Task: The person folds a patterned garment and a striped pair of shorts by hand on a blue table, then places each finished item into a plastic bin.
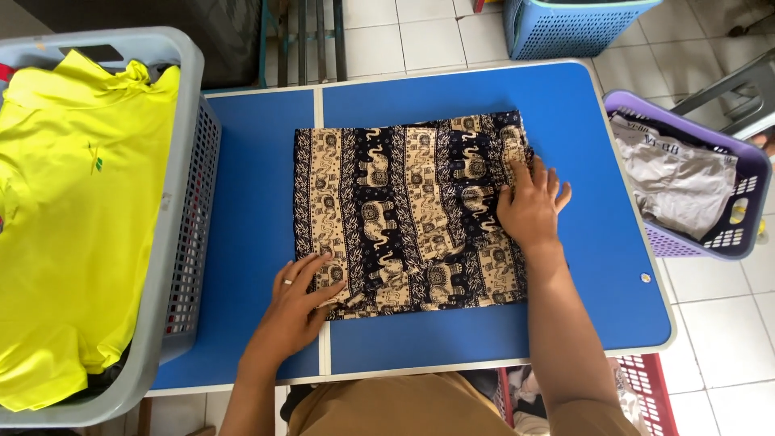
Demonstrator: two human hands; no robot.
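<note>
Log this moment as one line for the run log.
left hand: flat on patterned cloth, lower left corner | right hand: flat on its right edge | cloth: folded on blue table

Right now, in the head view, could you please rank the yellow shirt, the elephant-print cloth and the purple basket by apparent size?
1. Yellow shirt, though nearer the camera and cut off.
2. Elephant-print cloth.
3. Purple basket, partly out of frame.

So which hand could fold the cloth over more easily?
Probably the left hand: it rests at the patterned cloth's near corner edge, ready to lift. The right hand lies flat, pressing it down.
</note>
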